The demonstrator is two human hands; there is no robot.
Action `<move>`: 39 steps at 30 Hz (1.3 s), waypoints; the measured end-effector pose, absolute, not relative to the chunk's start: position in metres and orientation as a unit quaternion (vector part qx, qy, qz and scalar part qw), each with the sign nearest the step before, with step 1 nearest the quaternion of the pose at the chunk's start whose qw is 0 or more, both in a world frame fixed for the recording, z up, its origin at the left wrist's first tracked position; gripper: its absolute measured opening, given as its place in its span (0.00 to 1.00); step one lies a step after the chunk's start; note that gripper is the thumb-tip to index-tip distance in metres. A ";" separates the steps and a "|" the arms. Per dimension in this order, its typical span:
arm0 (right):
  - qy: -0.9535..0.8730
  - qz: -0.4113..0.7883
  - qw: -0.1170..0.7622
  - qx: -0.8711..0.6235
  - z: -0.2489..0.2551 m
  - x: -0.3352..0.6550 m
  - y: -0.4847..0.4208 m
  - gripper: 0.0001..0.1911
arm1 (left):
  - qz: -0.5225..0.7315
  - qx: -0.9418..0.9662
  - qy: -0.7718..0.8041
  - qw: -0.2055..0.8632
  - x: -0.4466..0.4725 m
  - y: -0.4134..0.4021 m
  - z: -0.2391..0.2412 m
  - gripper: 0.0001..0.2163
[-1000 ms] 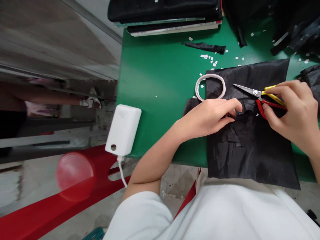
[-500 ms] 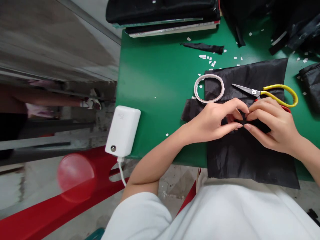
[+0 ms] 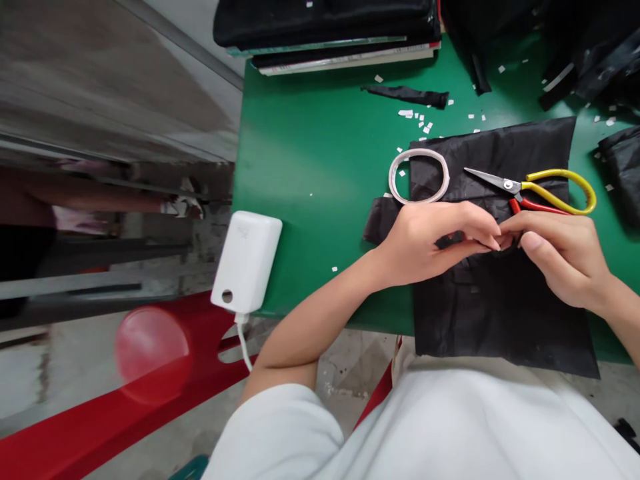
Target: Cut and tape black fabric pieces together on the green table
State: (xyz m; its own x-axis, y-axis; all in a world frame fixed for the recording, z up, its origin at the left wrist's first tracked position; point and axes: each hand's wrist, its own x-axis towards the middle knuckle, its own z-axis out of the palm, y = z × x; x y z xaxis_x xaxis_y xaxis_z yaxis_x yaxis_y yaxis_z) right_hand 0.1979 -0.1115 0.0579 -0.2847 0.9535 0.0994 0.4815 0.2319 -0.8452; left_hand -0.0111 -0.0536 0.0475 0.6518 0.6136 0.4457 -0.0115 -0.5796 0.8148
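Over a black fabric piece (image 3: 500,320) on the green table, my left hand (image 3: 435,237) and my right hand (image 3: 565,253) meet at the fingertips. The left thumb and fingers are pinched together. My right fingers are curled in against the left fingertips, its thumb bent beside them. Whatever lies between the fingers is dark and mostly hidden. Just beyond my right hand rest scissors (image 3: 510,185) with one yellow and one red handle, blades pointing left. A ring of white tape (image 3: 393,175) lies past my left hand, partly on the fabric's left edge.
White paper bits (image 3: 420,123) and a black strip (image 3: 407,95) lie on the green table (image 3: 310,147). Stacked black bundles (image 3: 325,20) sit at the back; more black material (image 3: 620,167) is at right. A white power bank (image 3: 247,260) with a cable stands at the left edge.
My right hand has turned and shifted slightly down, its fingers now pressed closer against the left fingertips. More of the scissors' red handle shows. The tape and fabric stay in place.
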 end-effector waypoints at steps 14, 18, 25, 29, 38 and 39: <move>-0.415 0.794 0.260 -0.361 0.052 0.200 -0.105 0.07 | 0.426 0.864 0.123 0.240 -0.013 -0.051 0.037 0.09; -0.387 0.831 0.252 -0.312 0.051 0.198 -0.105 0.05 | 0.415 0.876 0.127 0.209 -0.014 -0.052 0.034 0.10; -0.436 0.785 0.260 -0.355 0.048 0.199 -0.105 0.11 | 0.387 0.884 0.158 0.209 -0.013 -0.055 0.031 0.09; -0.458 0.733 0.304 -0.399 0.046 0.199 -0.107 0.12 | 0.370 0.875 0.178 0.258 -0.011 -0.055 0.037 0.11; -0.519 0.607 0.338 -0.499 0.056 0.191 -0.108 0.19 | 0.384 0.821 0.270 0.326 -0.008 -0.059 0.046 0.09; -0.522 0.603 0.335 -0.501 0.056 0.190 -0.108 0.19 | 0.393 0.815 0.265 0.333 -0.007 -0.059 0.045 0.08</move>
State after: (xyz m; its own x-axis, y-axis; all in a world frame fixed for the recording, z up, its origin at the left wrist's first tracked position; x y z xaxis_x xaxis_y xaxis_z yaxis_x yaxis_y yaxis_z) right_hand 0.1903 -0.1084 0.0561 -0.2735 0.9277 -0.2540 0.1189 -0.2295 -0.9660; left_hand -0.0070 -0.0592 0.0451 0.5512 0.6935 0.4639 0.1713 -0.6382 0.7505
